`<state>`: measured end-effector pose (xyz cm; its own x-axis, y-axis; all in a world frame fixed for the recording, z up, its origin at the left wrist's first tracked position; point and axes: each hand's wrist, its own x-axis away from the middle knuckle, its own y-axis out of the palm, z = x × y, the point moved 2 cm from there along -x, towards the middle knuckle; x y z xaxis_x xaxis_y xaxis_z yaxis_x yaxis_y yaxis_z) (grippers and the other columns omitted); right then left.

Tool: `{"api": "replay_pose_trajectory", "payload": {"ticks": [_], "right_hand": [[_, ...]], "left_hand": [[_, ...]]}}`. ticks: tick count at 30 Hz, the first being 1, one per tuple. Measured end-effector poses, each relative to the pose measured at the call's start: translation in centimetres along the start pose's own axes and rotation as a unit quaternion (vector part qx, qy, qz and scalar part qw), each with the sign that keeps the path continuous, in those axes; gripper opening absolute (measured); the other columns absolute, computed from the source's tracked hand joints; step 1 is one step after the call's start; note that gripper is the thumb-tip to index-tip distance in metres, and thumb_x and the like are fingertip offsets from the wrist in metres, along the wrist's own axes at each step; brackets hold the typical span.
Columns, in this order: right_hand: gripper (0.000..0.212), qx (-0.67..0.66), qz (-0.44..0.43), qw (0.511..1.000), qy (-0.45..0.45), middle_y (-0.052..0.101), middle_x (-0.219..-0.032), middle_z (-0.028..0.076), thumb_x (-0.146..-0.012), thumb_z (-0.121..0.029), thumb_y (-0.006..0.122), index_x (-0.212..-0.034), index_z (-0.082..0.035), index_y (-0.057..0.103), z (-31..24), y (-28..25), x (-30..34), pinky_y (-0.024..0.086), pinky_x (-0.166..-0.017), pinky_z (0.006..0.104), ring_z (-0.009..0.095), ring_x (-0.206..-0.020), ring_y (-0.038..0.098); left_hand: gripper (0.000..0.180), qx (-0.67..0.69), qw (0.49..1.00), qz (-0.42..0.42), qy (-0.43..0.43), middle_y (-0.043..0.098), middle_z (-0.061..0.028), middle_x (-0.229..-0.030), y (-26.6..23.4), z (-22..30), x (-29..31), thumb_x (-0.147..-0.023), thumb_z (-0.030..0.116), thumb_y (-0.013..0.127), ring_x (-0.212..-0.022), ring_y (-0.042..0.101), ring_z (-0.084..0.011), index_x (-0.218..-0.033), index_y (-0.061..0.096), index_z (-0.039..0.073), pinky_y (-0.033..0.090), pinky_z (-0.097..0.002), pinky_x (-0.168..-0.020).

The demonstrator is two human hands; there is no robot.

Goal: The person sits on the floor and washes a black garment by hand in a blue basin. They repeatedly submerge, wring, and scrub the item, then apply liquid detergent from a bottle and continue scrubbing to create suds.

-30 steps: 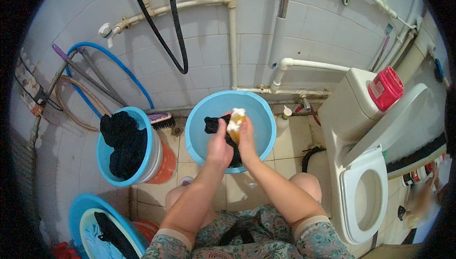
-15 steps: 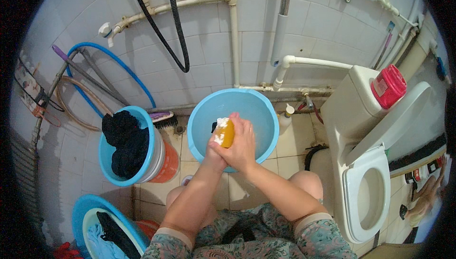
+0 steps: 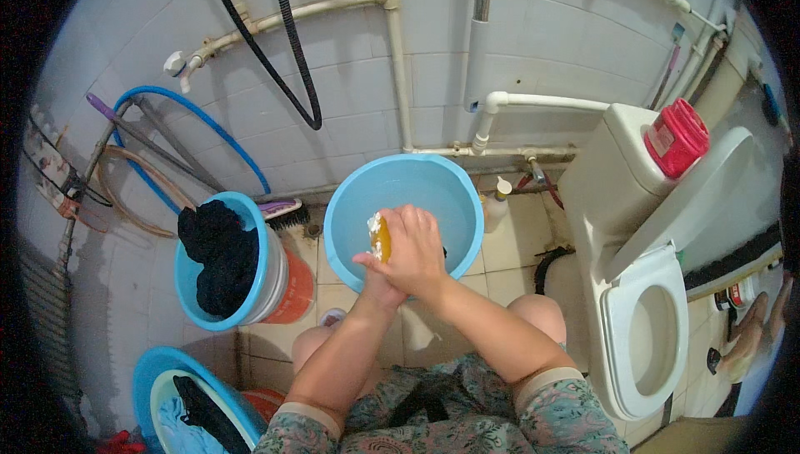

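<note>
Both my hands are together over a light-blue basin (image 3: 340, 204) on the floor. Pressed between them is a yellow bar of soap (image 3: 382, 240) with white lather on its left side. My right hand (image 3: 417, 250) lies across the top, fingers together and pointing forward, its thumb stretched to the left below the bar. Underneath, my left hand (image 3: 379, 291) cups the bar, and its fingers are mostly hidden by the right hand. A small dark bit of something shows in the basin at the right hand's outer edge, too little to name.
To the left stands a blue bucket (image 3: 185, 287) heaped with black cloth (image 3: 225, 258). Nearer, a blue tub (image 3: 150, 371) holds light-blue and black clothes. A brush (image 3: 283, 211) and a pump bottle (image 3: 497, 204) flank the basin. The toilet (image 3: 612, 312) is at the right.
My right hand has slid forward and over the soap, covering more of it. The soap has shifted slightly left and less of its yellow face shows.
</note>
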<state>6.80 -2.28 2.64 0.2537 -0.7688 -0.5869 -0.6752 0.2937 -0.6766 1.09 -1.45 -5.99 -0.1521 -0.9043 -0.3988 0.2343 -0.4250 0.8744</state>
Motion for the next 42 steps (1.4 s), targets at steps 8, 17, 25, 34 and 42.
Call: {"api": "replay_pose_trajectory", "payload": {"ticks": [8, 17, 25, 34, 42], "right_hand": [[0.071, -0.165, 0.039, 0.92, 0.354, 0.049, -0.098, 0.015, -0.075, -0.065, 0.049, -0.102, 0.001, 0.051, 8.1, 3.1, 0.6, 0.039, -0.081, 0.0429, 0.031, -0.093, 0.048], [0.051, -0.059, 0.072, 0.989, 0.111, 0.048, -0.089, 0.019, -0.07, -0.043, 0.066, -0.094, -0.001, 0.052, 2.5, -0.4, -0.8, 0.039, -0.074, 0.0408, 0.034, -0.088, 0.048], [0.06, -0.086, 0.07, 0.972, 0.206, 0.045, -0.093, 0.016, -0.064, -0.038, 0.072, -0.102, 0.002, 0.048, 5.1, 1.0, -0.1, 0.039, -0.078, 0.0409, 0.035, -0.091, 0.045], [0.055, -0.055, 0.061, 0.996, -0.035, 0.046, -0.092, 0.017, -0.06, -0.031, 0.074, -0.099, 0.0, 0.05, 0.7, 0.8, 1.1, 0.039, -0.075, 0.0421, 0.035, -0.088, 0.045], [0.073, 0.004, 0.041, 0.999, -0.027, 0.046, -0.094, 0.018, -0.054, -0.043, 0.076, -0.107, -0.001, 0.048, 0.8, 2.7, 1.7, 0.039, -0.081, 0.0438, 0.036, -0.092, 0.046]], "left_hand": [[0.047, -0.002, 0.977, 0.175, -0.122, 0.036, -0.0112, -0.134, 3.7, 1.1, -1.0, -0.092, 0.032, 0.037, -0.123, 0.035, -0.027, -0.129, 0.033, 0.003, 0.025, -0.0432, -0.105], [0.046, -0.047, 0.982, 0.146, -0.109, 0.039, -0.0149, -0.13, 1.8, 1.7, -1.9, -0.092, 0.035, 0.036, -0.119, 0.039, -0.0271, -0.126, 0.036, 0.003, 0.03, -0.0429, -0.101], [0.038, -0.02, 0.977, 0.19, -0.091, 0.048, -0.0125, -0.121, 4.2, 1.7, -2.0, -0.093, 0.027, 0.033, -0.115, 0.044, -0.0247, -0.119, 0.042, 0.001, 0.031, -0.0394, -0.101], [0.044, 0.006, 0.992, 0.033, -0.122, 0.042, -0.0132, -0.128, 4.2, 2.3, -1.1, -0.094, 0.031, 0.031, -0.121, 0.038, -0.0237, -0.126, 0.037, 0.001, 0.028, -0.0379, -0.104], [0.044, -0.062, 0.978, 0.148, -0.131, 0.042, -0.0145, -0.127, 3.6, 2.7, -1.5, -0.093, 0.03, 0.029, -0.12, 0.039, -0.026, -0.125, 0.037, 0.001, 0.029, -0.0389, -0.102]]}}
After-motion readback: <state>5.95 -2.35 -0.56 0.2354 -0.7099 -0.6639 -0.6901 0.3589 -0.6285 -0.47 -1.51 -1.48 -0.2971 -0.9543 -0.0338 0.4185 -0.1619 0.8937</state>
